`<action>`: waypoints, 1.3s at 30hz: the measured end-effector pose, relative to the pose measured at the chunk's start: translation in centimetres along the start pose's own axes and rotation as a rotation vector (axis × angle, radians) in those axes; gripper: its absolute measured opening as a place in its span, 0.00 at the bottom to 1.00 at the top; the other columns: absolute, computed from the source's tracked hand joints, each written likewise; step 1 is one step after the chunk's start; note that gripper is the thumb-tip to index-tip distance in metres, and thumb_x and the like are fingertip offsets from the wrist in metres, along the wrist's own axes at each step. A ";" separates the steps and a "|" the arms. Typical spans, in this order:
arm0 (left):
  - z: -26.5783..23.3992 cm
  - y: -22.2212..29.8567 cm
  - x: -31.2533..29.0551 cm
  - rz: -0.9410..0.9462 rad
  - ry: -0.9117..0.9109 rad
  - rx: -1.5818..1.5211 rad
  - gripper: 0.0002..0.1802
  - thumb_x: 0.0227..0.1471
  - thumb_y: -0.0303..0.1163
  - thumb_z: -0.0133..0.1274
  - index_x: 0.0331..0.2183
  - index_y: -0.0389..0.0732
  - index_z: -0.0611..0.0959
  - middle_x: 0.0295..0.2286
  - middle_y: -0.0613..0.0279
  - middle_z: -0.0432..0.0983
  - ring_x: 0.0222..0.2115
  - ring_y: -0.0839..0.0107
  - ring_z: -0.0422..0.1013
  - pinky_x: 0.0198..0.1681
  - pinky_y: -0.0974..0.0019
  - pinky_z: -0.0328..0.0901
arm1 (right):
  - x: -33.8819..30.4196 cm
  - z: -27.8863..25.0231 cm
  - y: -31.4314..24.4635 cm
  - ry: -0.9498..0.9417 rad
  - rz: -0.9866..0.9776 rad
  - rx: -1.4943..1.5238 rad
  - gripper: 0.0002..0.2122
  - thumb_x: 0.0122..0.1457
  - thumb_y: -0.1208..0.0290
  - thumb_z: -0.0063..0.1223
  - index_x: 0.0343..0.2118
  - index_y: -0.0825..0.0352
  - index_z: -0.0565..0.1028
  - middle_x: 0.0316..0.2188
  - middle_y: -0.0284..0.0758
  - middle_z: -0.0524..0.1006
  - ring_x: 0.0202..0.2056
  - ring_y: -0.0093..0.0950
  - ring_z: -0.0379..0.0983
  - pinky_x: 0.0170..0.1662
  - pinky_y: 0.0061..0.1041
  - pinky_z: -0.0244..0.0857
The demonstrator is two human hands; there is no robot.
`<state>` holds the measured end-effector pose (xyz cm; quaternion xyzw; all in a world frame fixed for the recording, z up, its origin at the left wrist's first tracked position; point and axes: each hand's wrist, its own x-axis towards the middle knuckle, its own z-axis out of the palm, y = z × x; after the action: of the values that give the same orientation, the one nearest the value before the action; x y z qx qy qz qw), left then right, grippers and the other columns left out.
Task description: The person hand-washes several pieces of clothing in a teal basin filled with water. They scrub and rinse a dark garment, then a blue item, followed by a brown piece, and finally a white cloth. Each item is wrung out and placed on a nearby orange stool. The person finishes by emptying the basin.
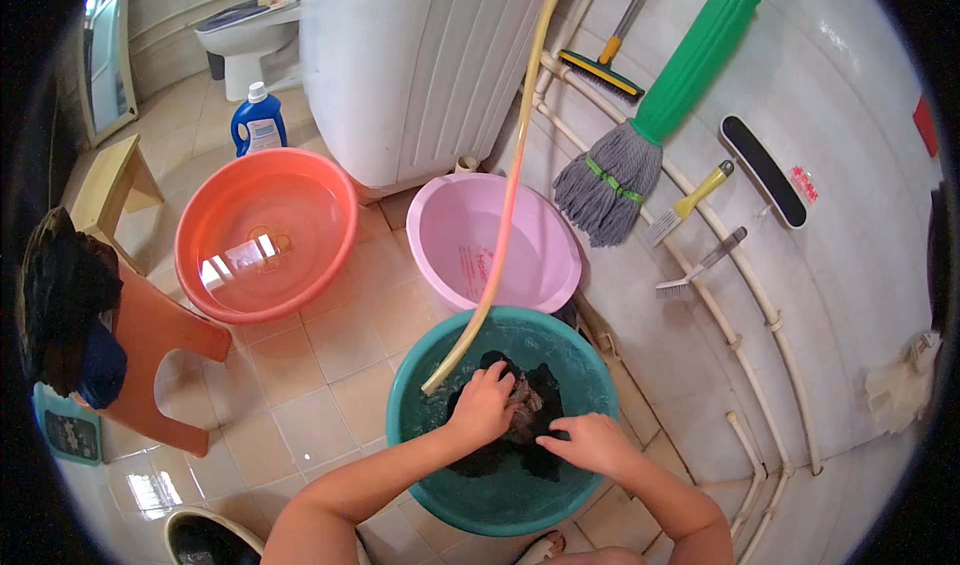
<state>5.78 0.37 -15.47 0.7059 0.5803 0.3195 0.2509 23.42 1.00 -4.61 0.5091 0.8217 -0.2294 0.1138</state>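
A black wet garment [540, 395] lies crumpled in water inside a round teal basin [403, 385] in front of me. My left hand [485, 405] is closed on its upper left part, fingers curled into the cloth. My right hand [592, 442] grips the garment's right side between thumb and fingers. A paler, greyish-brown patch of the cloth shows between the two hands. The garment's exact kind cannot be made out. A yellowish hose [500, 235] hangs down over the basin, its end above the left part of the rim, close to my left hand.
Behind stand a pink basin [450, 215] and an orange basin [190, 235] holding clear water. A blue detergent bottle [258, 123] stands by a white washing machine [390, 75]. Dark clothes [70, 295] drape over an orange stool [160, 335]. A mop [610, 175] and brushes hang right.
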 end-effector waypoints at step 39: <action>1.3 1.9 0.8 -0.409 -0.164 -0.672 0.22 0.41 0.41 0.61 0.31 0.32 0.75 0.23 0.52 0.73 0.28 0.70 0.70 0.33 0.64 0.65 | 8.1 8.6 11.2 0.990 0.073 0.817 0.11 0.47 0.72 0.55 0.17 0.70 0.66 0.26 0.34 0.69 0.30 0.27 0.66 0.35 0.23 0.60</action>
<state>8.07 0.78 -14.82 0.4775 0.5501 0.3777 0.5715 29.29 7.29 -18.43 0.5847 0.6055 -0.2578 -0.4744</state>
